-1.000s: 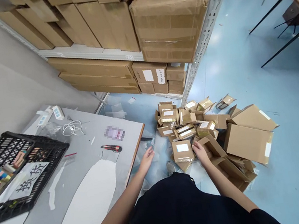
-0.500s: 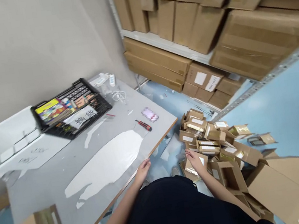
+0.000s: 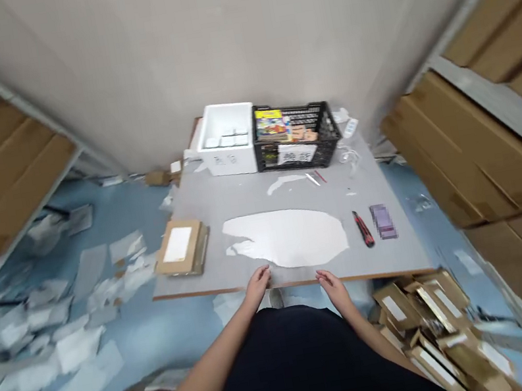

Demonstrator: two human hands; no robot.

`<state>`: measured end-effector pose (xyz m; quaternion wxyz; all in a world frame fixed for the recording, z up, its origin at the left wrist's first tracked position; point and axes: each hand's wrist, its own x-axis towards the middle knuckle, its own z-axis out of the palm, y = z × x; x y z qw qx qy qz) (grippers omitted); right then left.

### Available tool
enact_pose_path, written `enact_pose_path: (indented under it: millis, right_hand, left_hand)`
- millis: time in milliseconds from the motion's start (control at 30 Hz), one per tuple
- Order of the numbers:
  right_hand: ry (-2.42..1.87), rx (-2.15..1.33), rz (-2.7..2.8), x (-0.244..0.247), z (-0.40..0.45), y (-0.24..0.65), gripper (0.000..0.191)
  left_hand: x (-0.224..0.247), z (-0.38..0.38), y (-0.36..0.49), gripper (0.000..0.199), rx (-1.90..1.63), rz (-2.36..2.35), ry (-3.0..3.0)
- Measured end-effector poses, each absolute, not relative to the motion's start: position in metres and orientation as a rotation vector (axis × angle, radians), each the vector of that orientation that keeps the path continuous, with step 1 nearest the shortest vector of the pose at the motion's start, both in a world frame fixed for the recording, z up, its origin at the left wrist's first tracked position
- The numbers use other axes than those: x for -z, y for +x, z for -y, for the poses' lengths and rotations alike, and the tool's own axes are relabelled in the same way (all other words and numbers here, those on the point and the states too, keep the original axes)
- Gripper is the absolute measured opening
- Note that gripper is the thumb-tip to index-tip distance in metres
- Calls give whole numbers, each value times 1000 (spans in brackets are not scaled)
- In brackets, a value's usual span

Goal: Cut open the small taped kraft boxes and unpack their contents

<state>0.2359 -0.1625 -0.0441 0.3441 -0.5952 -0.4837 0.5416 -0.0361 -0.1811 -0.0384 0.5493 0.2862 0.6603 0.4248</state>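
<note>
My left hand (image 3: pixel 258 285) hovers at the front edge of the grey table (image 3: pixel 212 203), its fingers loosely stretched and holding nothing. Just right of it, my right hand (image 3: pixel 332 285) is also at the edge, empty, with fingers loosely extended. Beyond both hands a torn-edged white patch (image 3: pixel 293 237) lies flat on the tabletop. A red and black utility knife (image 3: pixel 363 229) rests to its right, beside a blurred-out purple item (image 3: pixel 384 221). Left on the table sits a taped cardboard box (image 3: pixel 180 247) with a white label.
At the back of the table stand a white bin (image 3: pixel 229 159) and a black crate (image 3: pixel 319 154) holding colourful packs. Opened cartons (image 3: pixel 443 325) pile up on the floor at right. Packing scraps (image 3: pixel 76 346) litter the left floor. Shelves with large boxes (image 3: pixel 473 146) flank both sides.
My view has swung left, from the right-hand shelf and carton pile to face the table squarely. Both empty hands have come round to the table's front edge.
</note>
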Motion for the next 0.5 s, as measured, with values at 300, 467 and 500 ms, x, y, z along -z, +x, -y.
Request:
enact_pose_path:
  millis: [300, 467, 500]
  right_hand:
    - [-1191, -1615, 1926, 15, 36, 21, 36]
    - [-1064, -1676, 2157, 10, -29, -139, 46]
    - [-1049, -1690, 2187, 13, -38, -167, 50]
  left_hand:
    - [60, 235, -175, 67, -1547, -1897, 83]
    - [72, 239, -237, 73, -1710, -1869, -207]
    - [73, 236, -247, 73, -1727, -1858, -253]
